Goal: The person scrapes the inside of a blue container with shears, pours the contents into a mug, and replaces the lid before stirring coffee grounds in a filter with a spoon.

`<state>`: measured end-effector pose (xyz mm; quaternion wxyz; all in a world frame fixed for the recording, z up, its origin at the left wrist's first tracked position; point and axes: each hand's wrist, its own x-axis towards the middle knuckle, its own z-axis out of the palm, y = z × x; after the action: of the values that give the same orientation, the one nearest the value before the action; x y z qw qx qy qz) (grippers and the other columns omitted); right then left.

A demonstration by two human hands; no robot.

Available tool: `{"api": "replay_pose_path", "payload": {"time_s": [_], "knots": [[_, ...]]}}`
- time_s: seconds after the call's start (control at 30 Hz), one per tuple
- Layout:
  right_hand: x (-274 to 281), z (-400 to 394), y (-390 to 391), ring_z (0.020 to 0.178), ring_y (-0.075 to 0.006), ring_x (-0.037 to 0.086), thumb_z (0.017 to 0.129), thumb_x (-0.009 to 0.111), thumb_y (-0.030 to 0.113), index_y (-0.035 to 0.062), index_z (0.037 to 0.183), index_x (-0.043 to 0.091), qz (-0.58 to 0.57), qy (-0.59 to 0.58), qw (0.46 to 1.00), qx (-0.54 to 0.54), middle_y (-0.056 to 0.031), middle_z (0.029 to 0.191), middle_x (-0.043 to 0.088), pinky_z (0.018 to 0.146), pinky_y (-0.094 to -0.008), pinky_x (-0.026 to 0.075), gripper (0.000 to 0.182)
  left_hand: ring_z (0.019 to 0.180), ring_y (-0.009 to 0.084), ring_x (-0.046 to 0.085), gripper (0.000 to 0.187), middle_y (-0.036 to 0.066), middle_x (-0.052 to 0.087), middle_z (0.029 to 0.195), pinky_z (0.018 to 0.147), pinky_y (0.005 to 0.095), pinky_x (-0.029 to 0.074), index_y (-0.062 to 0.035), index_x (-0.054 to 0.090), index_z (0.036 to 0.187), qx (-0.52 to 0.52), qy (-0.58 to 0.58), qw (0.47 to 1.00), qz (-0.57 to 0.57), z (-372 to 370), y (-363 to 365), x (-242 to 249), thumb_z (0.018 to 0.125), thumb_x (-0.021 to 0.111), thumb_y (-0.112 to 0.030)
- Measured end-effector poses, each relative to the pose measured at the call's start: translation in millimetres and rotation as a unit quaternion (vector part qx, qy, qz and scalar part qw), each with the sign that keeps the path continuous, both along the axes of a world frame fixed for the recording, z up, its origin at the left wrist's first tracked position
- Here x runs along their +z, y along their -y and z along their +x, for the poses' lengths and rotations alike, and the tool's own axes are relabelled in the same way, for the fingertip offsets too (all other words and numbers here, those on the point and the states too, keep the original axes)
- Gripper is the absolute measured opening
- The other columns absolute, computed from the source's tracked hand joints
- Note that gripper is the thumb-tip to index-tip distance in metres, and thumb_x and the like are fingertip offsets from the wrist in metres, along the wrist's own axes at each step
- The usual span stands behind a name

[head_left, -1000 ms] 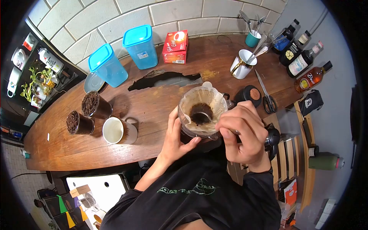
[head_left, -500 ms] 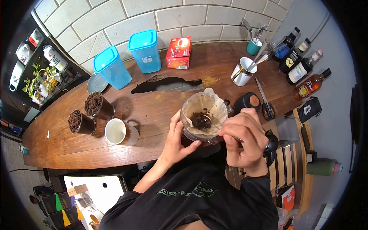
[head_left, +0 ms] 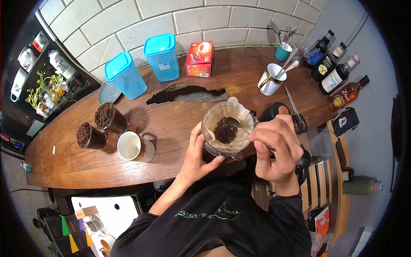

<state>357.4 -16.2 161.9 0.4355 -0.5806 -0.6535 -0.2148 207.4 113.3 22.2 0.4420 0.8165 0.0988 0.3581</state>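
A clear coffee dripper [head_left: 208, 139] lined with a pale paper filter [head_left: 242, 115] is near the table's front edge, with dark wet grounds [head_left: 225, 131] at the bottom. My left hand [head_left: 198, 155] is wrapped round the dripper's left side, thumb at its front. In my right hand [head_left: 278, 150], fingers closed, is a metal spoon [head_left: 244, 127], its bowl over the grounds inside the filter. Left of the dripper stand a white mug [head_left: 145, 150] and two glasses [head_left: 122, 123] [head_left: 98, 140] full of dark grounds.
Two blue-lidded containers [head_left: 161, 64], a red box [head_left: 199, 60] and a hole in the tabletop [head_left: 188, 94] lie beyond the dripper. To the right are scissors [head_left: 295, 109], a mug with spoons [head_left: 270, 84], a teal cup [head_left: 282, 52] and several bottles [head_left: 336, 80].
The spoon's bowl has come up and slightly toward the back of the filter, showing more of the grounds. My right hand has shifted a little to the right; my left hand holds still.
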Motion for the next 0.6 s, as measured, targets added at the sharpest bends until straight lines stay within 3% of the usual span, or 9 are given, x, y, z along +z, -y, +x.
{"api": "replay_pose_path", "payload": {"time_s": [0.6], "knots": [[-3, -7, 3, 0.066, -0.0239, 0.061, 0.082, 0.068, 0.002, 0.0024, 0.094, 0.061, -0.042, -0.029, 0.996, 0.070, -0.0072, 0.082, 0.065, 0.068, -0.0371, 0.045, 0.014, 0.139, 0.0430, 0.035, 0.072, 0.025, 0.034, 0.148, 0.111, 0.0490, 0.034, 0.0003, 0.045, 0.135, 0.001, 0.012, 1.000, 0.015, 1, -2, -5, 0.077, 0.080, -0.023]]}}
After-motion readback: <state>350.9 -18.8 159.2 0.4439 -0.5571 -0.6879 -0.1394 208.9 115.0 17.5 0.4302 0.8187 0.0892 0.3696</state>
